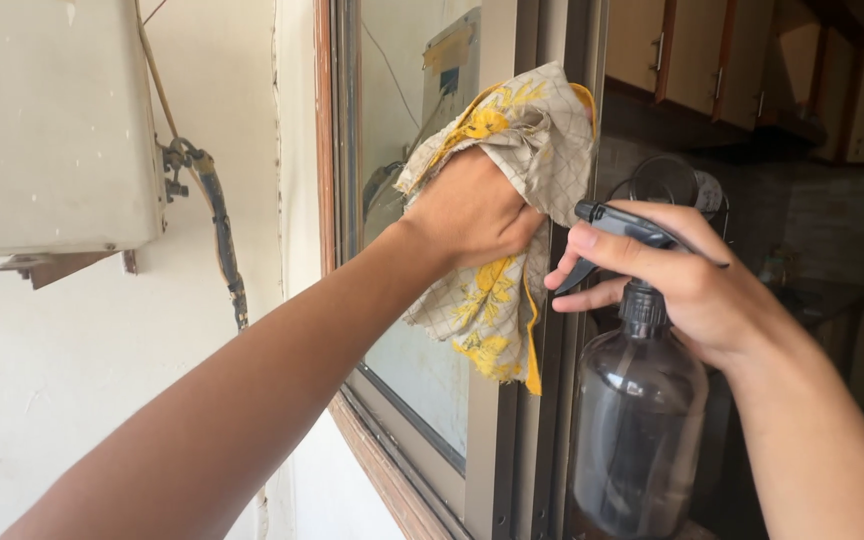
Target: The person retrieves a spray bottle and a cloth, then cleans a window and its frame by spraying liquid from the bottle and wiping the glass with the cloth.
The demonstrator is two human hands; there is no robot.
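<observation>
Head view: left hand (472,212) bunches a cloth (512,200) flat against the window frame (512,440) to rub it, while right hand (697,275), just right of the frame, grips a spray bottle (637,430), fingers on its trigger.

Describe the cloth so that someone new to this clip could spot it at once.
Find the window frame in the middle of the view. Pressed against it, bunched in the left hand, is the cloth: beige checked with yellow flowers, unlike the dark spray bottle beside it.

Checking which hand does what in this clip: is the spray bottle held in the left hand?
No. The right hand grips the spray bottle at its trigger head, while the left hand presses a yellow-patterned cloth against the window frame.
</observation>
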